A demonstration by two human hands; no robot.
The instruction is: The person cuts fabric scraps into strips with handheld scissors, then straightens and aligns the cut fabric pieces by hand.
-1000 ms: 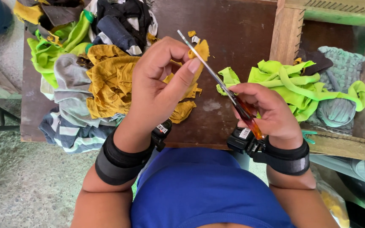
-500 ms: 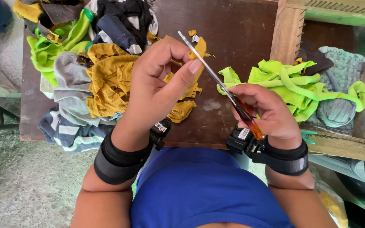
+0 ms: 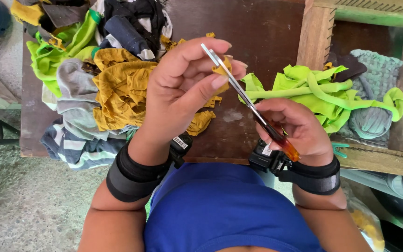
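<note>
Dark brown wood forms the counter (image 3: pixel 267 28), with a heap of cloth scraps (image 3: pixel 94 79) at its left over a speckled concrete floor and lime-green strips (image 3: pixel 323 88) spilling from a wooden crate on the right. Above it, the left hand (image 3: pixel 183 88) pinches a mustard fabric scrap (image 3: pixel 223 69) between thumb and fingers. The right hand (image 3: pixel 295 128), closed around the amber handles, holds the scissors (image 3: pixel 248 100), whose long axis slants up-left so the blades meet the scrap.
</note>
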